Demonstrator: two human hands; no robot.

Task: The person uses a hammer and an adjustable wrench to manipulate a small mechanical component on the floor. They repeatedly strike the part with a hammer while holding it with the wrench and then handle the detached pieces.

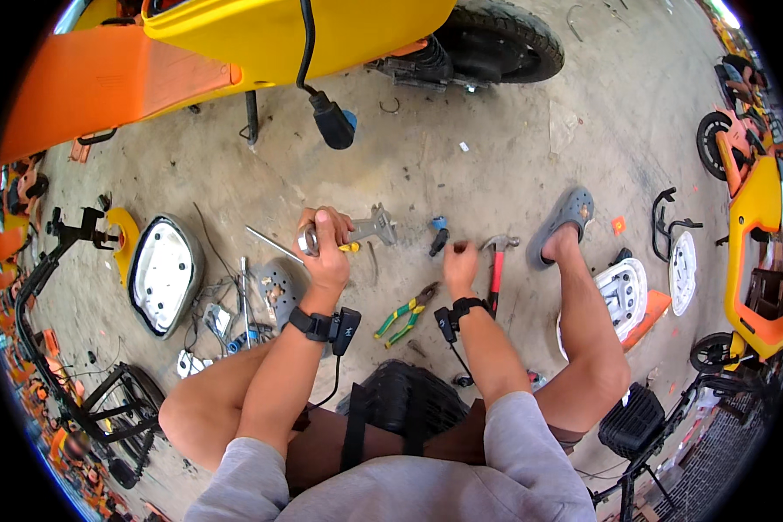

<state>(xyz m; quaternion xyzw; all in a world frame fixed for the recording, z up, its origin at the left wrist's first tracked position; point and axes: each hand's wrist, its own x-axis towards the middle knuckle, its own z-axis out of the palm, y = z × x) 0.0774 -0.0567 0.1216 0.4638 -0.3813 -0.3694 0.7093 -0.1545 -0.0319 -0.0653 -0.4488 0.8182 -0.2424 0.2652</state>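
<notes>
My left hand (326, 239) is closed round an adjustable wrench (374, 228), its jaw end pointing right and its ringed handle end showing by the thumb. A thin metal rod (271, 242) shows left of this hand, and a small yellow piece (350, 247) just below the wrench; whether the hand touches either, I cannot tell. My right hand (460, 265) has its fingers curled together; what they hold, if anything, is hidden. Beside its fingertips is a small blue-and-black part (439, 235). A red-handled hammer (497, 270) lies right of that hand, and green-and-yellow pliers (407, 315) lie between my forearms.
A yellow-and-orange scooter (296, 43) stands ahead, a black cable end (332, 122) hanging from it. White-lined shells (163, 277) lie left and right (622, 300). Wires and tools lie by my left shoe (278, 287). A black frame (52, 339) is far left, another scooter (748, 235) far right.
</notes>
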